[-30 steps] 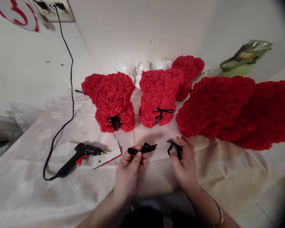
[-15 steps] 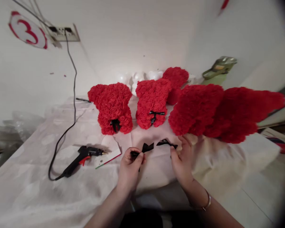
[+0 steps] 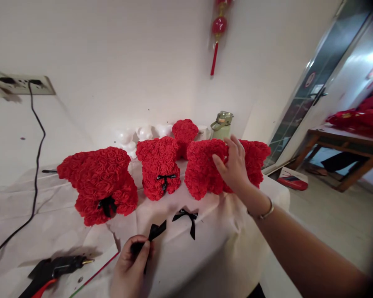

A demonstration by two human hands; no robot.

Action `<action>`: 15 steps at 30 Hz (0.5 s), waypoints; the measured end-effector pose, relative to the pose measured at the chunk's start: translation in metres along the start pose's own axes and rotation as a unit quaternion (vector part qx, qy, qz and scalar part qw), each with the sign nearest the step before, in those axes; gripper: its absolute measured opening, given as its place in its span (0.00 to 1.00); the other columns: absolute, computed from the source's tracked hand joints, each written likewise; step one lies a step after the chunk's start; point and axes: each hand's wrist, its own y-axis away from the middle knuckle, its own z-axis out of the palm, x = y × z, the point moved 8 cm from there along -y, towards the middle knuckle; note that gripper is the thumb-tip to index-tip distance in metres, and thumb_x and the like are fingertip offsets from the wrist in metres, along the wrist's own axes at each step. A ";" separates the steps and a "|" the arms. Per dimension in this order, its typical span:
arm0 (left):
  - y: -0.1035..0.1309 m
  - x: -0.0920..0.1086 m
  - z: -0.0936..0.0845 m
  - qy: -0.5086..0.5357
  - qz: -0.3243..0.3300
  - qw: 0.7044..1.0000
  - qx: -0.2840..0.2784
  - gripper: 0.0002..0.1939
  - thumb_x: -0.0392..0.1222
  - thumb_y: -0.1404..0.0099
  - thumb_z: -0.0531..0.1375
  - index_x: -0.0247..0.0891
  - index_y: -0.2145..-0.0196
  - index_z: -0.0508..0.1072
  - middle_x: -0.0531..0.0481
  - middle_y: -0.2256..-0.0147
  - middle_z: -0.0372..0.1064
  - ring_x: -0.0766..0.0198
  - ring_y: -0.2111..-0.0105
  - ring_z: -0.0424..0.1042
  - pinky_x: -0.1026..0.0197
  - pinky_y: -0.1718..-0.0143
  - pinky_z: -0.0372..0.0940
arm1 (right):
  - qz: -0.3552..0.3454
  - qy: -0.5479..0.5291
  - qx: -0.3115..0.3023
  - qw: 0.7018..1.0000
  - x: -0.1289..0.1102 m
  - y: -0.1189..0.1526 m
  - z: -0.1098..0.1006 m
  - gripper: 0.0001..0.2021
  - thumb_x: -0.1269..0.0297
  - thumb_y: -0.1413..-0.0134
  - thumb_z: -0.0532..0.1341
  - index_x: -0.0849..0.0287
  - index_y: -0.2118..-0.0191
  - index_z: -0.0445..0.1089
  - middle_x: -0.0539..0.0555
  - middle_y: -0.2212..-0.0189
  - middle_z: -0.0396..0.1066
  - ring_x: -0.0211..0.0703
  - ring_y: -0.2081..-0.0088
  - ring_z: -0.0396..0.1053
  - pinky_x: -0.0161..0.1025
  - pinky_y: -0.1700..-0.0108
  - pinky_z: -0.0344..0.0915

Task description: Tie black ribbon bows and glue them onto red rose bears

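My left hand (image 3: 133, 263) pinches a black ribbon bow (image 3: 157, 231) above the cloth near the front. A second black bow (image 3: 185, 215) lies loose on the cloth to its right. My right hand (image 3: 234, 165) is raised with fingers apart, in front of the red rose bears on the right; it holds nothing, and whether it touches a bear I cannot tell. One rose bear (image 3: 205, 165) stands just left of that hand, another (image 3: 256, 159) partly behind it. The middle bear (image 3: 158, 155) and the left bear (image 3: 99, 174) each wear a black bow.
A black glue gun (image 3: 57, 269) lies on a white card (image 3: 95, 260) at front left, its cord running up to the wall socket (image 3: 25, 85). Behind the bears stand white bear forms (image 3: 144, 132), another red rose piece (image 3: 185, 132) and a green bottle (image 3: 222, 126).
My right hand has let go of the second bow, which now lies on the cloth, and has reached up to the right-hand bears. The view has swung right. My left hand keeps its bow.
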 end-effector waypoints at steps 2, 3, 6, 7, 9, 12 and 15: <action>-0.001 0.000 0.000 -0.009 -0.008 1.000 -0.007 0.25 0.58 0.55 0.71 0.38 0.69 0.70 0.53 0.76 0.70 0.66 0.74 0.66 0.69 0.72 0.62 | 0.012 -0.014 -0.074 0.997 0.011 -0.035 0.016 0.27 0.51 0.39 0.52 0.61 0.40 0.57 0.66 0.37 0.53 0.57 0.33 0.45 0.61 0.34 0.44; -0.002 0.000 0.000 -0.014 -0.007 1.000 -0.009 0.25 0.58 0.56 0.71 0.38 0.69 0.71 0.53 0.76 0.70 0.66 0.74 0.66 0.68 0.73 0.63 | 0.029 -0.019 -0.117 0.992 0.018 -0.049 0.026 0.26 0.52 0.38 0.51 0.63 0.40 0.58 0.66 0.37 0.54 0.56 0.33 0.45 0.60 0.34 0.43; -0.004 0.001 -0.003 -0.019 -0.008 1.000 0.000 0.27 0.60 0.60 0.72 0.38 0.71 0.71 0.52 0.76 0.70 0.64 0.75 0.67 0.66 0.73 0.64 | 0.038 -0.027 -0.200 0.979 0.030 -0.074 0.050 0.19 0.54 0.38 0.50 0.61 0.49 0.67 0.65 0.49 0.69 0.56 0.41 0.61 0.57 0.38 0.55; -0.005 0.001 -0.003 -0.019 -0.009 1.000 0.003 0.28 0.61 0.62 0.72 0.38 0.71 0.72 0.52 0.77 0.70 0.63 0.75 0.68 0.65 0.74 0.64 | 0.034 -0.030 -0.224 0.974 0.030 -0.078 0.055 0.17 0.56 0.38 0.50 0.60 0.53 0.69 0.62 0.55 0.72 0.55 0.46 0.66 0.55 0.41 0.59; -0.005 0.003 -0.003 -0.024 -0.012 1.000 0.007 0.29 0.62 0.64 0.72 0.38 0.72 0.72 0.52 0.77 0.69 0.63 0.76 0.68 0.65 0.74 0.65 | 0.022 -0.039 -0.265 0.963 0.026 -0.081 0.061 0.14 0.59 0.39 0.51 0.58 0.59 0.71 0.58 0.62 0.75 0.53 0.52 0.71 0.52 0.46 0.65; -0.005 0.006 -0.002 -0.039 -0.007 0.999 -0.003 0.29 0.63 0.63 0.72 0.38 0.72 0.72 0.52 0.77 0.69 0.63 0.75 0.68 0.64 0.73 0.65 | -0.005 -0.051 -0.308 0.950 0.012 -0.082 0.058 0.10 0.66 0.47 0.56 0.57 0.60 0.72 0.57 0.62 0.76 0.52 0.55 0.71 0.48 0.48 0.66; -0.005 0.008 -0.001 -0.047 0.003 0.999 -0.011 0.27 0.62 0.60 0.71 0.38 0.72 0.72 0.52 0.78 0.69 0.63 0.75 0.68 0.64 0.73 0.64 | -0.032 -0.058 -0.348 0.935 -0.001 -0.082 0.051 0.12 0.69 0.57 0.62 0.58 0.62 0.74 0.55 0.63 0.75 0.52 0.57 0.71 0.48 0.48 0.65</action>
